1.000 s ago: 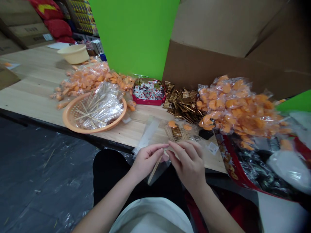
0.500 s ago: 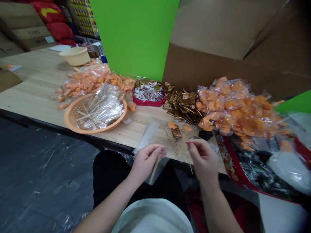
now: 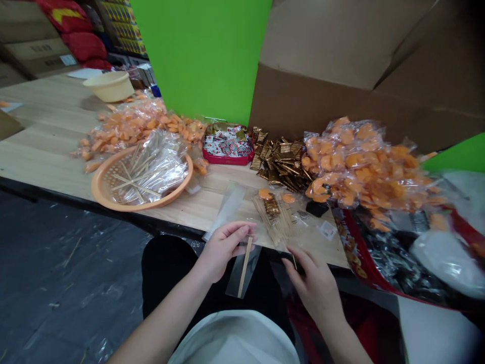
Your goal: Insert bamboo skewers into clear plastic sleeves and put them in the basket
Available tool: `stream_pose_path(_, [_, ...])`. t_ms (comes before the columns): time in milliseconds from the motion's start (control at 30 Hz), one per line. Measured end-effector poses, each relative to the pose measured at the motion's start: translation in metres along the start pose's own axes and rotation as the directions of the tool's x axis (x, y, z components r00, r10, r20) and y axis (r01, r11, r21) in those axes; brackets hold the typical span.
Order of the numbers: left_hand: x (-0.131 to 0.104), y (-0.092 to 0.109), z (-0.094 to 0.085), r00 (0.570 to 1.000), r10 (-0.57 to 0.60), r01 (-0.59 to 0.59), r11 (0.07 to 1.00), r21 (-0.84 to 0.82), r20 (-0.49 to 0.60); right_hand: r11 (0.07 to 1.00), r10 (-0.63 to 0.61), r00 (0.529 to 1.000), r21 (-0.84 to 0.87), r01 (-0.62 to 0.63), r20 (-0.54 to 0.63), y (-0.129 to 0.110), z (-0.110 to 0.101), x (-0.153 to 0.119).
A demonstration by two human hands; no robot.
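Note:
My left hand is closed, pinching the top of a narrow clear plastic bag above my lap. A flat wooden stick shows in or against the bag. My right hand is at the table's front edge, thumb and forefinger apart around the end of a thin stick that juts past the edge. Just beyond lies a bundle of thin wooden sticks, with a gold packet and orange pieces at its top. Clear plastic sleeves lie to the left.
An orange basket holds bagged sticks. Behind are a red tray of small sachets, gold packets and bagged orange pieces. A red box stands right. Cardboard and a green panel rise at the back.
My right hand has come down from above the sticks to the table's edge, its fingers spreading. My left hand has tilted the bag and stick more upright.

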State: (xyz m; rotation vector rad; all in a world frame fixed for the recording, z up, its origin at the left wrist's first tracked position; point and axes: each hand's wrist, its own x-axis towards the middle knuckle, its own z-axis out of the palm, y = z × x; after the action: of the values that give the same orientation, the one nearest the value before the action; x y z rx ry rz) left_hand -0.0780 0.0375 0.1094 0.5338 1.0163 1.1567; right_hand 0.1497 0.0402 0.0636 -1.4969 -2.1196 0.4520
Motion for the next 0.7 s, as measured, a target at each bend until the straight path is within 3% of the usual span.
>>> stream_pose_path(67, [-0.001, -0.003, 0.005, 1.0, -0.005, 0.005, 1.0, 0.002, 0.02, 0.961, -0.008, 1.0, 0.275, 0.006, 0.003, -0.033, 0.0, 0.023])
stream_pose_path(133, [-0.003, -0.004, 0.007, 0.999, -0.005, 0.005, 1.0, -0.002, 0.049, 0.82, 0.052, 0.991, 0.562, -0.112, 0.121, -0.056, 0.004, 0.04])
stream_pose_path(200, [-0.005, -0.005, 0.006, 0.996, 0.021, -0.022, 1.0, 0.014, 0.086, 0.652, 0.092, 0.967, 0.719, -0.24, 0.239, -0.066, 0.011, 0.049])
stream_pose_path(267, [-0.007, -0.007, 0.003, 0.99, 0.067, -0.073, 0.996, 0.047, 0.124, 0.561, 0.096, 0.957, 0.78, -0.278, 0.272, -0.067, 0.015, 0.051])
stream_pose_path(333, [-0.007, -0.009, 0.001, 0.989, 0.073, -0.082, 0.995, 0.062, 0.132, 0.575, 0.041, 0.976, 0.793, -0.199, 0.215, -0.064, 0.016, 0.05])
stream_pose_path(400, [-0.006, -0.011, 0.0, 0.994, 0.028, -0.033, 0.998, 0.045, 0.107, 0.65, -0.076, 0.989, 0.759, -0.047, 0.127, -0.061, 0.014, 0.049])
stream_pose_path(500, [-0.004, -0.012, -0.001, 0.996, -0.02, 0.017, 0.999, 0.03, 0.091, 0.711, -0.225, 0.973, 0.692, 0.126, 0.054, -0.058, 0.009, 0.05])
stream_pose_path(700, [-0.001, -0.005, -0.009, 0.979, -0.111, 0.106, 0.994, 0.038, 0.169, 0.749, -0.295, 0.955, 0.628, 0.21, 0.032, -0.054, 0.006, 0.051])
